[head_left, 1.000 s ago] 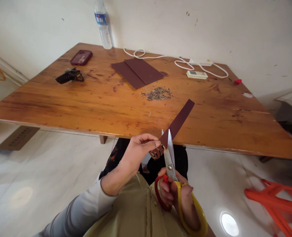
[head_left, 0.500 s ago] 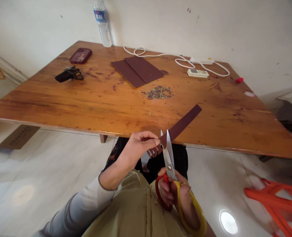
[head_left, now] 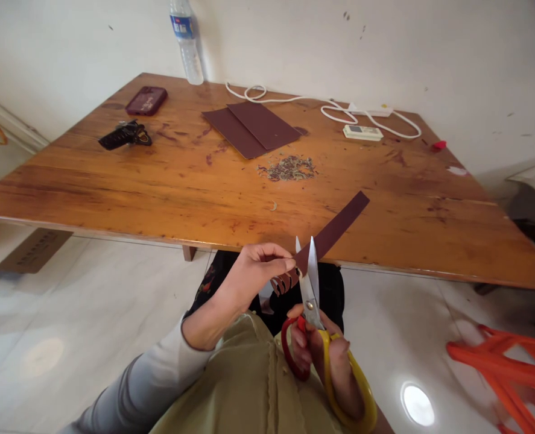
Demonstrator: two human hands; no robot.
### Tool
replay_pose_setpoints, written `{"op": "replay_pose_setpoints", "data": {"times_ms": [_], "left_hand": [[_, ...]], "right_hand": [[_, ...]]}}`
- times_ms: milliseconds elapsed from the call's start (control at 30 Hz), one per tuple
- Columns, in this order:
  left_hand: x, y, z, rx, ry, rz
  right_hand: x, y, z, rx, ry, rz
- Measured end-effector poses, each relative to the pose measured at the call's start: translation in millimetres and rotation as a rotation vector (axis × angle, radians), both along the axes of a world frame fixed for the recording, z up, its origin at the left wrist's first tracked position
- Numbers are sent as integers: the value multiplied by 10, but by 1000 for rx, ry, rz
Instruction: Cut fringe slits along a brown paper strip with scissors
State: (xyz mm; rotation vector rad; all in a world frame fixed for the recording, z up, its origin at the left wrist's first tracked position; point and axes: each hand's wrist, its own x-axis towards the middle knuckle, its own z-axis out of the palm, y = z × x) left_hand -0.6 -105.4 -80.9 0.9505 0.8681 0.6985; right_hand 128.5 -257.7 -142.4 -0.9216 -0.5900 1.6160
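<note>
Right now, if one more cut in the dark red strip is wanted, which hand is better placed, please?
Probably the right hand: it holds the scissors, with open blades astride the strip. The left hand pinches the strip close to the blades.

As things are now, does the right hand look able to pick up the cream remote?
Probably not: the right hand holds the scissors, whose open blades straddle the brown strip, and the cream remote lies well back on the table.

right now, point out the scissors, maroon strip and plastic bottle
Scissors [head_left: 310, 305], head view: the pivot screw.
Maroon strip [head_left: 338, 228], head view: its uncut stretch.
Plastic bottle [head_left: 189, 53], head view: its clear body.
</note>
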Motion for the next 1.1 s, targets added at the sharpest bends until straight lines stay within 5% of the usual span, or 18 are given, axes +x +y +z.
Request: {"op": "replay_pose_setpoints", "data": {"times_ms": [300, 800, 1100], "left_hand": [[-65, 78, 55, 59, 46, -98], [-183, 226, 126, 133, 163, -248], [-114, 154, 42, 117, 97, -126]], "right_hand": [[42, -9, -104, -25, 52, 18], [56, -13, -10, -104, 36, 61], [35, 5, 105, -34, -159, -5]]}}
